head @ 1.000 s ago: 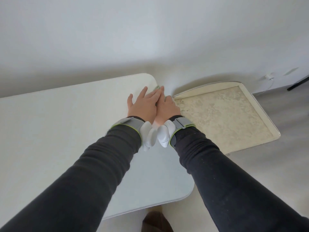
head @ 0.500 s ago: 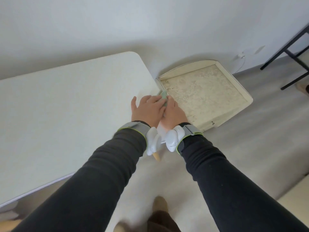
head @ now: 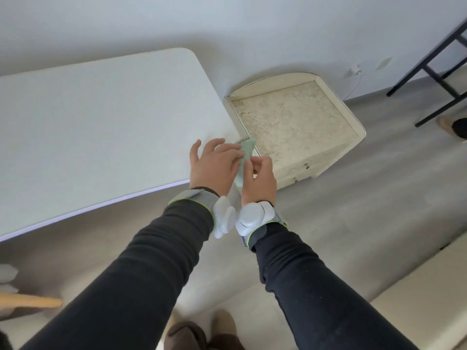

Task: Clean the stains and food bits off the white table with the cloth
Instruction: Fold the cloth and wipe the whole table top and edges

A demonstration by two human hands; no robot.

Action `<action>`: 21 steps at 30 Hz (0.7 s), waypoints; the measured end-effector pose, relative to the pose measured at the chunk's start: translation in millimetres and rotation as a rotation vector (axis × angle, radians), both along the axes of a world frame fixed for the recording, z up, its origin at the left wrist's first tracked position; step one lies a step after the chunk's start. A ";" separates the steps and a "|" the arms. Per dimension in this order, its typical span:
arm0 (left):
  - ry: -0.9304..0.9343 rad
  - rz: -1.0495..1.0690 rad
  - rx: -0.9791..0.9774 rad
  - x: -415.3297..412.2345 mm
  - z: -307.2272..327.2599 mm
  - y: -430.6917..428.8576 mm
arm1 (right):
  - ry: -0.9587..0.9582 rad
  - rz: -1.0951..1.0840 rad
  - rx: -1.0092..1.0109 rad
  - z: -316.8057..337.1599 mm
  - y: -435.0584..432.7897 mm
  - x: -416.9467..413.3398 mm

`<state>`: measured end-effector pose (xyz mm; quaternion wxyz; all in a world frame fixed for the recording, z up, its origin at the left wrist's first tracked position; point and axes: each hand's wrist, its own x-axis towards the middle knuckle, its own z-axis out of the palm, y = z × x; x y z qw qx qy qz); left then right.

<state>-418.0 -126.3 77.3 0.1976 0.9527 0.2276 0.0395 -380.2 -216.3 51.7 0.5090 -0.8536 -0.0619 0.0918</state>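
The left hand [head: 214,165] and right hand [head: 260,180] have parted a little, baring more of the cloth [head: 246,152] at the surface's [head: 101,117] right edge. The left lies flat on it and the right pinches its edge. It looks soft, light and limp, probably best bunched in the palm

A single wide-angle view, worn on the head, faces forward and steeply down. It stands off the near right corner of the surface [head: 88,122], over the floor [head: 366,210], with the shoes [head: 187,334] right below at the bottom edge. The left grip [head: 214,165] and right grip [head: 260,180] sit close to the lens, near centre frame. The wall [head: 227,26] fills the top. Straight edges bow toward the frame's borders.
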 end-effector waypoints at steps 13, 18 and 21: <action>0.034 0.130 0.106 -97.6 1.3 34.3 | 0.143 0.166 0.096 -4.7 40.1 -71.8; 0.045 0.214 0.154 -148.4 2.8 61.8 | 0.135 0.295 0.054 2.8 72.6 -112.0; 0.055 0.265 0.189 -182.7 0.2 85.4 | 0.075 0.436 -0.033 8.5 93.1 -140.9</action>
